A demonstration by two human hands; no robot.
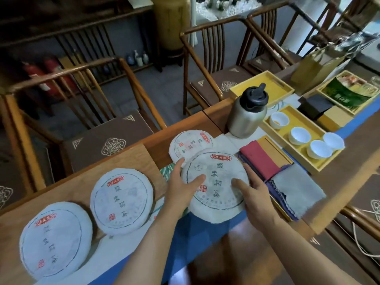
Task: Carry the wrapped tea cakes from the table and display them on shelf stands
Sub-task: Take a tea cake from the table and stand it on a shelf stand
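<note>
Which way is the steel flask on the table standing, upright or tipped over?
Upright: the steel flask stands on its base, black lid on top.

Two bare forearms reach into view from the bottom edge, with no sleeves, watch, rings or gloves showing on them, each ending in uncovered hands, the left hand (181,189) and the right hand (254,194), with short plain fingernails.
</note>
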